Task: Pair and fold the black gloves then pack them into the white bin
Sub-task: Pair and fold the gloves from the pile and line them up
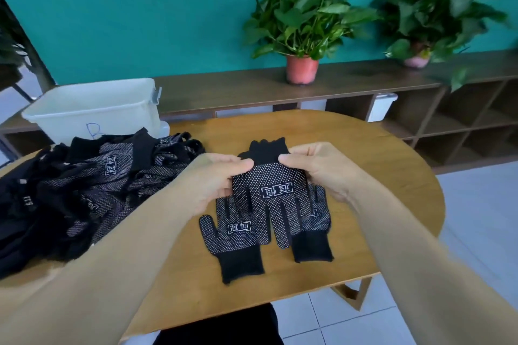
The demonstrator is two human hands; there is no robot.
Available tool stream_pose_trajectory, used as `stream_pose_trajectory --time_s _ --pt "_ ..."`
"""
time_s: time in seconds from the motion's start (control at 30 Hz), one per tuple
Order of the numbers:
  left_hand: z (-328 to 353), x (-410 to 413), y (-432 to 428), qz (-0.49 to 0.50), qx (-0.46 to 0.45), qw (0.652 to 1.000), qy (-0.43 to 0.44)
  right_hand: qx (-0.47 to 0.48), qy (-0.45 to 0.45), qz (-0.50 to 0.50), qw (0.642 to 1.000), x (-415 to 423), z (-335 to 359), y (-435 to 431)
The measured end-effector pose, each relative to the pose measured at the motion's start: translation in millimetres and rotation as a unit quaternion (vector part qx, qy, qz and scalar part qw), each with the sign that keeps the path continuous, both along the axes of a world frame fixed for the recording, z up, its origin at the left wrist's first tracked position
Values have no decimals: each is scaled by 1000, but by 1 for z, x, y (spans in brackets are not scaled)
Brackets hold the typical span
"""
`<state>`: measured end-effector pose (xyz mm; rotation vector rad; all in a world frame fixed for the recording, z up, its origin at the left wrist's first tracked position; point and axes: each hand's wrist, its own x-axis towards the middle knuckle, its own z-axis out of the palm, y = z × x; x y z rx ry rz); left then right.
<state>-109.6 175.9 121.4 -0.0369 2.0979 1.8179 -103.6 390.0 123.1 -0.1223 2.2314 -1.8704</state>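
1 bin [95,109] upper left; 1 glove pile [84,187] left; 3 separate gloves [269,193] centre; 2 plants [305,17] upper right; 2 hands [213,185].

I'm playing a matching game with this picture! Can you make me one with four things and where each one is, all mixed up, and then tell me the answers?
Things:
1. white bin
2. glove pile
3. held glove
4. pink plant pot

Places:
A. on the long shelf by the green wall
B. pinched between the left hand and the right hand
C. heaped on the left side of the wooden table
D. behind the heap, at the table's far left

Pairs: 1-D, 2-C, 3-B, 4-A
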Motion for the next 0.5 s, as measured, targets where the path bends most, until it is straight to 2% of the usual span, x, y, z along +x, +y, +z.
stream_pose_trajectory --time_s 0.13,0.37,0.5 --pt "-6 -28 33 0 -21 1000 8 7 -13 -57 998 -26 -16 23" --pt "2 -90 78 31 -54 994 93 6 26 -129 991 -79 -7 56" --pt "-19 -95 92 4 -101 990 100 45 -9 -122 991 -78 -26 63"
